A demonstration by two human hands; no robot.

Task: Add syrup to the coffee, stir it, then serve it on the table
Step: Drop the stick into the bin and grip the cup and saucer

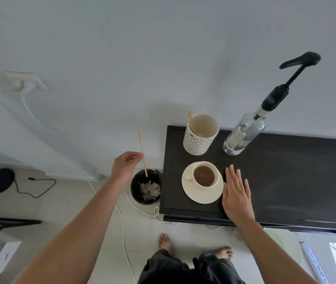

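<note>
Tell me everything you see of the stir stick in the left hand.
The stir stick is a thin, pale wooden strip, straight and unbroken. It stands nearly upright, its top leaning slightly left. The left hand pinches it near mid-length with its fingertips. Its lower end hangs over the mouth of the black bin on the floor.

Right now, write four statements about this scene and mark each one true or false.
1. The left hand pinches a wooden stirrer over the bin. True.
2. The coffee cup has no saucer under it. False: it sits on a white saucer.
3. The right hand grips the syrup bottle. False: it lies flat on the table beside the saucer, with its fingers straight, and the bottle stands apart.
4. The patterned holder holds more stirrers. True.
</note>
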